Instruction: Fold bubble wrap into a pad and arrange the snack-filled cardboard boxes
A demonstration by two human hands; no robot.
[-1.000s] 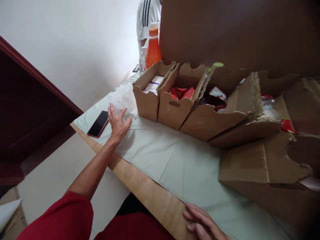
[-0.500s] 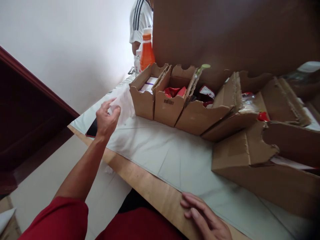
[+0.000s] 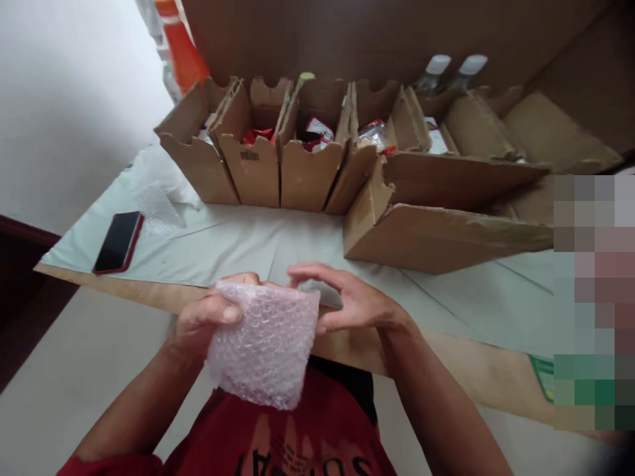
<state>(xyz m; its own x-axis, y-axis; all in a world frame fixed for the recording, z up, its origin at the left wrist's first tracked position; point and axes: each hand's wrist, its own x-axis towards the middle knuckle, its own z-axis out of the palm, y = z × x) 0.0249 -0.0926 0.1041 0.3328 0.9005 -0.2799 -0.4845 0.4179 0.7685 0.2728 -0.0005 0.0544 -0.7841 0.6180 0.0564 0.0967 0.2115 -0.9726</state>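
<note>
A clear bubble wrap pouch is held up in front of my chest, over the near edge of the table. My left hand grips its upper left corner, with the thumb flat on the near face and the fingers behind. At the pouch's upper right, my right hand is open, thumb and fingers apart around that edge; whether it touches the plastic I cannot tell. More bubble wrap lies on the table at the left, beside a dark phone with a red case.
Several cardboard bins stand in a row along the back, holding red packets and boxes. Another cardboard bin lies across the right side. An orange bottle stands behind the left bin. A cloth covers the wooden tabletop.
My left hand has come back from the far left with the bubble wrap pouch. My right hand has risen from the table edge to the pouch. The view has swung right.
</note>
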